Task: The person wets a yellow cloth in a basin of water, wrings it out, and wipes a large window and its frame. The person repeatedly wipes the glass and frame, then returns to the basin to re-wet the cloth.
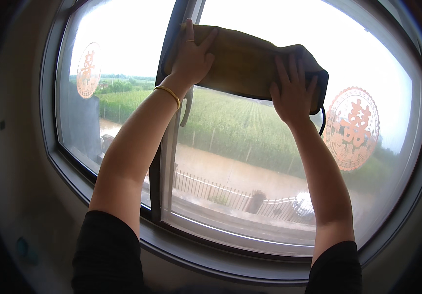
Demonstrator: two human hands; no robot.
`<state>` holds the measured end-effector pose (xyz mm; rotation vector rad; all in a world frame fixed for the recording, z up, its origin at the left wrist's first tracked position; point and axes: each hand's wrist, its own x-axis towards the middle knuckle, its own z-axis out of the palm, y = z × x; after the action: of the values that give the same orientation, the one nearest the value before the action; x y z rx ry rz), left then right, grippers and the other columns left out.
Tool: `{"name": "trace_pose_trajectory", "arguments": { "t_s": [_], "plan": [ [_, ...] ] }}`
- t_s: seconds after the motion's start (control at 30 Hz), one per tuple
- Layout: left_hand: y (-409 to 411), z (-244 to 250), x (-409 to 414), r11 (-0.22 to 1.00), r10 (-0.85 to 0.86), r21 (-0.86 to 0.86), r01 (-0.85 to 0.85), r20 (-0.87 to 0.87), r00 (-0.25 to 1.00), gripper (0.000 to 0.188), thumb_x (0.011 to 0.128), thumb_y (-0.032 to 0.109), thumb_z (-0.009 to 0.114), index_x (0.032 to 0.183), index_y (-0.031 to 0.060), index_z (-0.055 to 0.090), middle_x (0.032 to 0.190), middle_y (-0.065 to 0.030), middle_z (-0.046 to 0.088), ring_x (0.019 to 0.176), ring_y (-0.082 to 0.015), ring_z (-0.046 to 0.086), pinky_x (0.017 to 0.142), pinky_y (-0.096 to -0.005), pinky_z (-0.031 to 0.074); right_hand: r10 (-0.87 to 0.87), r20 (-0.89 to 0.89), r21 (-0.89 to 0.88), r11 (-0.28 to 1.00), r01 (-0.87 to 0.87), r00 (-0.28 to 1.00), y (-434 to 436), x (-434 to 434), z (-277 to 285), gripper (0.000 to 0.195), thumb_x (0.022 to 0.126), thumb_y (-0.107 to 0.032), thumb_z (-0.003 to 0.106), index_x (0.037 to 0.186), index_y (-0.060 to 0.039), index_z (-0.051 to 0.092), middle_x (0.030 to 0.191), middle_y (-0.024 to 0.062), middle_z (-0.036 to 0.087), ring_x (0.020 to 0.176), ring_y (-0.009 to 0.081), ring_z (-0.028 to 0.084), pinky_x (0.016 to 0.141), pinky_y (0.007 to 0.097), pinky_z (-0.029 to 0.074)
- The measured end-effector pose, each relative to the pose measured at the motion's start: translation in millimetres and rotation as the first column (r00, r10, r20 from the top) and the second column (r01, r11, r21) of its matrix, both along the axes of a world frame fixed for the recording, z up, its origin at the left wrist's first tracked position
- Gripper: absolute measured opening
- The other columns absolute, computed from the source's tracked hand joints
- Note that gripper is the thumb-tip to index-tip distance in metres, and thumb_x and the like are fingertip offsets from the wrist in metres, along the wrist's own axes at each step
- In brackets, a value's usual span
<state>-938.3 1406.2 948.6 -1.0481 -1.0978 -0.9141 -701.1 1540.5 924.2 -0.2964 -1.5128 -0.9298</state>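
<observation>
A brown cloth (242, 60) with a dark edge is spread against the upper part of the window glass (240, 125). My left hand (195, 58) presses flat on its left end, beside the middle window frame (161, 165), fingers apart. On the cloth's right part lies my right hand (294, 86), palm down with fingers spread. The right end of the cloth is creased and folded over, and a dark cord or loop (323, 121) hangs from it. Both hands hold the cloth to the pane; the glass behind it is hidden.
A window handle (186, 108) sticks out from the middle frame below my left hand. Round red paper-cut stickers are on the panes, one at right (352, 128) and one at left (89, 70). The sill (225, 262) runs beneath. Outside are a fence and green field.
</observation>
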Motion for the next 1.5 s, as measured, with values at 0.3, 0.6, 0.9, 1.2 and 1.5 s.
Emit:
{"name": "trace_pose_trajectory", "arguments": {
  "t_s": [0.3,0.6,0.9,1.2,1.5],
  "plan": [
    [8.5,-16.1,-13.6,1.0,-0.007,0.007,0.007,0.026,1.0,0.038,0.089,0.015,0.051,0.123,-0.0011,0.044,0.123,-0.0211,0.047,0.124,-0.0368,0.04,0.107,-0.0454,0.031,-0.058,0.125,0.007,0.998,0.058,0.99,14.8,7.1,27.9,0.069,0.078,-0.034,0.054,0.141,-0.0155,0.036,0.147,0.0178,0.029,0.136,0.0332,0.026,0.101,0.0696,0.015],
    [21.4,-0.5,-12.9,0.922,0.382,0.052,-0.384,0.032,0.923,0.06,0.094,0.039,0.041,0.137,-0.0031,0.035,0.142,-0.0226,0.033,0.137,-0.0376,0.019,0.114,-0.0482,0.01,-0.171,0.113,0.182,0.972,0.149,0.979,26.7,7.0,64.0,0.06,0.087,-0.041,0.048,0.139,-0.0134,0.038,0.146,0.0148,0.031,0.136,0.0319,0.027,0.101,0.0683,0.018],
    [33.2,130.6,-27.2,0.862,0.477,0.286,-0.419,-0.177,0.861,0.051,0.094,0.039,0.042,0.127,0.0008,0.048,0.128,-0.0177,0.049,0.124,-0.0323,0.04,0.109,-0.0463,0.025,-0.147,0.054,0.227,0.965,0.131,0.988,45.7,3.5,157.6,0.057,0.091,-0.044,0.042,0.139,-0.0141,0.038,0.147,0.0134,0.03,0.137,0.0315,0.025,0.103,0.0649,0.021],
    [4.7,237.9,-20.1,0.748,0.651,0.278,-0.602,-0.128,0.748,0.034,0.085,0.028,0.066,0.107,0.0028,0.059,0.11,-0.0108,0.06,0.103,-0.0244,0.057,0.091,-0.0368,0.046,-0.24,0.17,0.005,0.97,0.242,0.956,-19.3,-41.1,252.3,0.056,0.094,-0.04,0.032,0.142,-0.011,0.031,0.148,0.012,0.027,0.139,0.0295,0.02,0.111,0.0565,0.015],
    [64.8,264.1,97.5,0.942,0.329,-0.014,-0.336,0.243,0.912,0.079,0.09,0.061,0.028,0.147,0.0084,0.015,0.153,-0.0161,0.013,0.142,-0.0322,0.01,0.114,-0.0474,0.01,-0.206,-0.023,-0.225,0.954,0.196,0.978,25.3,89.6,284.6,0.057,0.094,-0.037,0.035,0.146,-0.0148,0.025,0.152,0.0117,0.019,0.14,0.0307,0.019,0.113,0.053,0.012]
  ]
}}
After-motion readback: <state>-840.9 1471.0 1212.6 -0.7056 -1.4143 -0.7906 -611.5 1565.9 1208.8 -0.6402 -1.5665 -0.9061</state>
